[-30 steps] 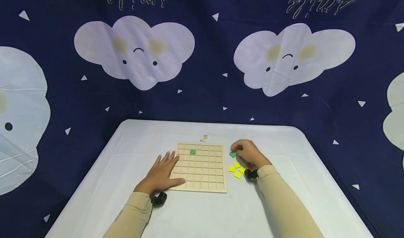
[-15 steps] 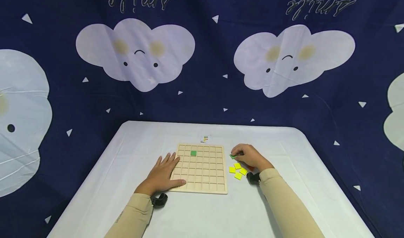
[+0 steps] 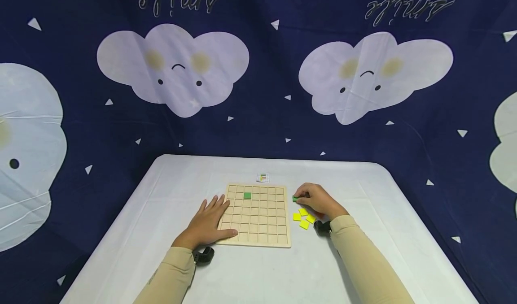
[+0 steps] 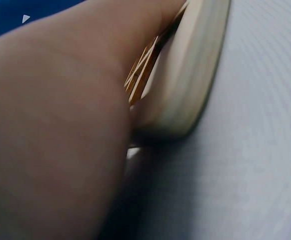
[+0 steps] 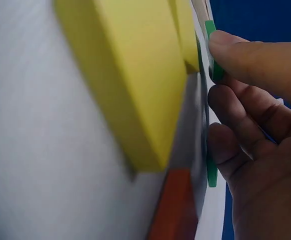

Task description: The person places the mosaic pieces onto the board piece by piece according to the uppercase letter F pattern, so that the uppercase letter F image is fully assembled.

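My left hand (image 3: 208,221) lies spread over the left edge of a wooden grid board (image 3: 262,223), the thumb reaching onto its squares. Near the board's top left, a green square tile (image 3: 247,196) sits in one cell. Right of the board, my right hand (image 3: 317,198) pinches another green tile (image 5: 216,70) between thumb and fingers, just above the table. Under the lower fingertips in the right wrist view shows one more green tile (image 5: 212,172). Below that hand lie several yellow tiles (image 3: 296,216). In the left wrist view, the palm covers much of the board's corner (image 4: 178,107).
A small card (image 3: 263,177) with a coloured grid pattern lies behind the board. An orange-red tile (image 5: 174,205) is close to the yellow ones, mostly hidden by the right hand in the head view. A dark blue cloth with clouds hangs behind the white table (image 3: 250,277).
The right fingers have closed on the green tile and shifted it slightly left, raising it towards upright. The left hand has stayed in place on the board.
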The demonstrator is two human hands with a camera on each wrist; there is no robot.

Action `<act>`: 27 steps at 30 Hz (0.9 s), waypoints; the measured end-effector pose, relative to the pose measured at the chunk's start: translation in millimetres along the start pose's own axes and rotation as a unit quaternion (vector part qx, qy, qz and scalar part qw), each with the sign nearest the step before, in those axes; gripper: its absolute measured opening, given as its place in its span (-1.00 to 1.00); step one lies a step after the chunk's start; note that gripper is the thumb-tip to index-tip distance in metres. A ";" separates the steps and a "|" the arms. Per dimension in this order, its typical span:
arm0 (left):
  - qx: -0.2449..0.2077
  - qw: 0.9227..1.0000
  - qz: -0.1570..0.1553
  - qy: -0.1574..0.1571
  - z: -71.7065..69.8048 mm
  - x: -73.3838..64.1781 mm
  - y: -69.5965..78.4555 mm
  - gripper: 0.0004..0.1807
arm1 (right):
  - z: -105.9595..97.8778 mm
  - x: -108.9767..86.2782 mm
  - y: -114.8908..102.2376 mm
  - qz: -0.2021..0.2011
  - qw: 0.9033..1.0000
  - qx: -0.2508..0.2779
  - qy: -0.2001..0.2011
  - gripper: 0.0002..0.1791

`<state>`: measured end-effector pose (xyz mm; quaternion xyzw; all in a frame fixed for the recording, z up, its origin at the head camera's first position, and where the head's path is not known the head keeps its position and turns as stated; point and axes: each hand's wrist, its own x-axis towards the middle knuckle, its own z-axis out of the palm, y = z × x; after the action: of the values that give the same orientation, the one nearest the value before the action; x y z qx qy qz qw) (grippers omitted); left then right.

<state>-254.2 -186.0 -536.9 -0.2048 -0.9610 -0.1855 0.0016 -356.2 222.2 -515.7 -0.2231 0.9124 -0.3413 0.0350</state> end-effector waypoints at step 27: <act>0.010 1.000 0.000 -0.008 -0.6 -0.4 -0.8 0.23 | 42.0 45.0 -63.6 -0.073 0.996 0.045 0.011 -0.88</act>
<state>-254.2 -187.0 -536.6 -0.2063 -0.9628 -0.1747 -0.0044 -363.2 134.9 -503.3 -0.2830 0.8780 -0.3859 0.0097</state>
